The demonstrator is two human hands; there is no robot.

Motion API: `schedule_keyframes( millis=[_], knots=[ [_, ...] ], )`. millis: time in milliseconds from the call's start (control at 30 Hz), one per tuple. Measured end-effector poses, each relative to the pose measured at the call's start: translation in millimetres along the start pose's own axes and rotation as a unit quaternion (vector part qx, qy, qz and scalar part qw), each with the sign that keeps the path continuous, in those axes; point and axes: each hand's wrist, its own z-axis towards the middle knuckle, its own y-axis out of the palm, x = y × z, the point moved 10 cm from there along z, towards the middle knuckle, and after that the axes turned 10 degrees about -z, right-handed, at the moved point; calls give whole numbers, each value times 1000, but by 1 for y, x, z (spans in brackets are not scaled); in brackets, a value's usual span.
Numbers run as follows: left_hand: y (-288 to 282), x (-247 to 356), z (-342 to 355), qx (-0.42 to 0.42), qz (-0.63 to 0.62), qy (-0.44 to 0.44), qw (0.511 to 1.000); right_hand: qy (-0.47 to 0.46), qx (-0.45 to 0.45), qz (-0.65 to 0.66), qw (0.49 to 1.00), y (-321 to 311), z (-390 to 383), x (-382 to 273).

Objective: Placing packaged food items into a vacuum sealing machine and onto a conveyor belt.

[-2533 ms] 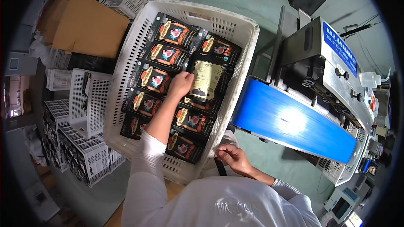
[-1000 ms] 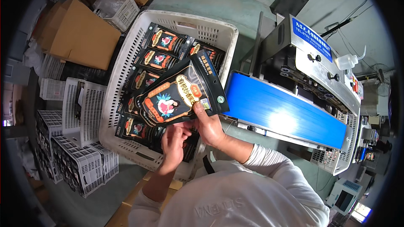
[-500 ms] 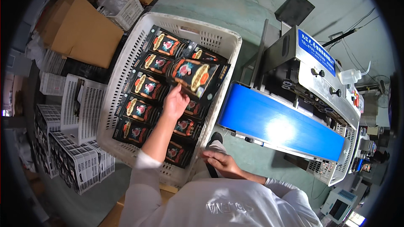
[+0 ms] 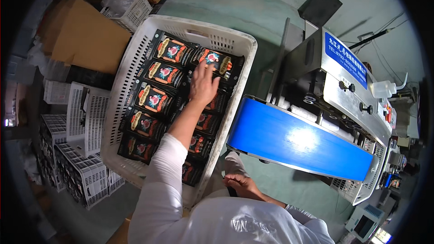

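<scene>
My left hand [image 4: 204,83] reaches into a white plastic crate [image 4: 110,129], its fingers stretched out over a black printed packet [image 4: 216,61] at the far right of the crate. Its fingertips rest on this packet and cover part of it. Several like packets lie flat in two overlapping columns; one [image 4: 173,50] is at the far left and another [image 4: 153,98] is left of my wrist. My right hand [image 4: 242,184] hangs near my waist, beside the crate's near right side. Its fingers are loosely curled together and nothing shows in them.
On the right stands a metal machine [image 4: 334,79] with a blue conveyor belt [image 4: 271,126]. Brown cardboard boxes [image 4: 90,36] and a small white basket [image 4: 133,13] are at the far left. Filled white crates [image 4: 86,176] stack on the floor at left.
My left hand has moved away from me with the packet and laid it at the crate's far right; its grip has loosened. My right hand stays near my waist.
</scene>
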Motion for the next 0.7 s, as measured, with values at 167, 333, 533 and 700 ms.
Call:
schedule_keyframes(
  millis=[167, 333, 533, 700],
  knots=[
    [61, -29, -16, -258, 85, -137, 953, 4, -36, -56, 998, 0, -4, -1],
    [56, -28, -22, -260, 62, -127, 955, 4, -63, -48, 997, -7, -13, 6],
    [-14, -9, -82, -31, -118, -143, 982, -40, -72, -59, 995, -16, -19, 21],
    [-50, 0, -168, -71, -208, -261, 940, -103, -45, -43, 993, -32, -20, 40]
  ],
)
